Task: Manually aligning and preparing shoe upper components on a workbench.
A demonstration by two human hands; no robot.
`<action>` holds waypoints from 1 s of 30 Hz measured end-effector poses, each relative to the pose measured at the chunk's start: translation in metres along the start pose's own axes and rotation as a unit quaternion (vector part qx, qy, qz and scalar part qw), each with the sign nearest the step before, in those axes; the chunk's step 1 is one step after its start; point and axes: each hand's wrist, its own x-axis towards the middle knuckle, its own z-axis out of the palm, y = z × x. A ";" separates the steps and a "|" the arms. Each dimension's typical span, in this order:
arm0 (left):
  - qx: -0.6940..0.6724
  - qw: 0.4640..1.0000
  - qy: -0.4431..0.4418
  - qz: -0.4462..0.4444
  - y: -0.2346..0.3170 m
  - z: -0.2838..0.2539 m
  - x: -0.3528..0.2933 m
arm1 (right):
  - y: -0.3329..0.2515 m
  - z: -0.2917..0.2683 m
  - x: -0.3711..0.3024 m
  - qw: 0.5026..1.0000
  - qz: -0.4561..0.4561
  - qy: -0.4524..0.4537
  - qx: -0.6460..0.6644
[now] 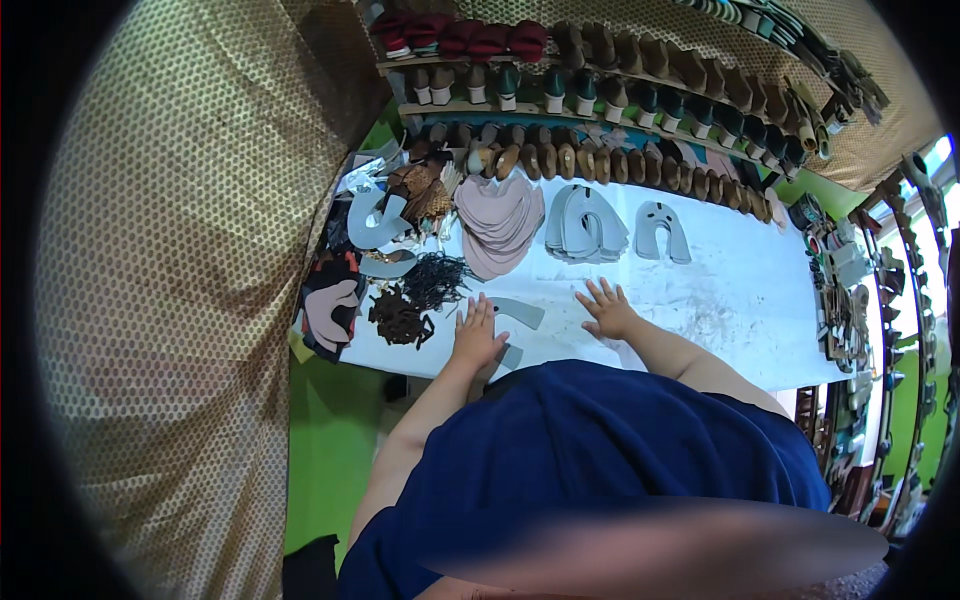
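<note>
My left hand (476, 338) lies flat with its fingers stretched over a curved grey shoe-upper piece (523, 311), covering part of it. One arm of that piece shows to the right of the hand, the other below it near the table's front edge. My right hand (608, 312) rests palm down on the white table with fingers spread, holding nothing. Beyond the hands sit a stack of grey U-shaped pieces (587, 225), a similar small grey pile (661, 235) to its right, and a fanned stack of pale pink pieces (497, 222).
Black cord-like strips (436, 281) and dark brown strips (398, 318) lie heaped left of my left hand. More grey pieces (374, 221) clutter the left side. A row of brown shoe forms (566, 161) lines the table's back, below shelves of shoes (555, 90).
</note>
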 end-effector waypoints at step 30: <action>0.119 0.991 -0.063 0.006 0.006 0.015 -0.010 | 0.035 0.008 -0.002 0.989 -0.095 0.088 0.065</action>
